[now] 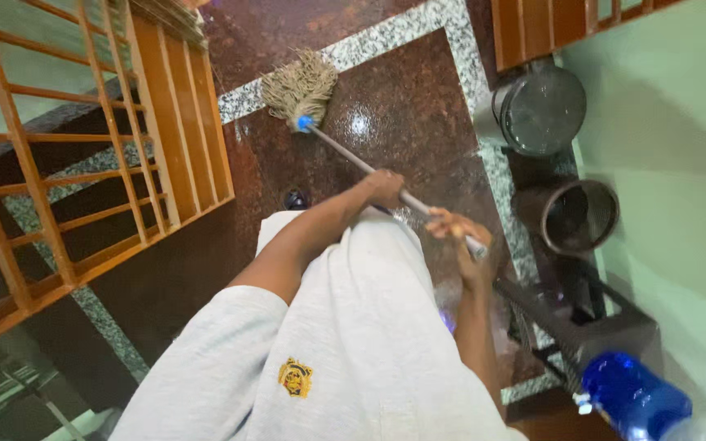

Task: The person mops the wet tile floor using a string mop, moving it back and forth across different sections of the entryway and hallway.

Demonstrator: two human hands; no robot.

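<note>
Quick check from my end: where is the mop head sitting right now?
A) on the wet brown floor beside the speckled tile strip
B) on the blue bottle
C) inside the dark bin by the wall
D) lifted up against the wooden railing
A: the mop head rests on the glossy brown floor next to the speckled strip, with both hands on the handle.

A home stair landing: polished stone floor (pixel 418 98), orange railing (pixel 83 163), bins (pixel 542 110).

Light grey shirt (pixel 369 343), small yellow emblem (pixel 295 377)
</note>
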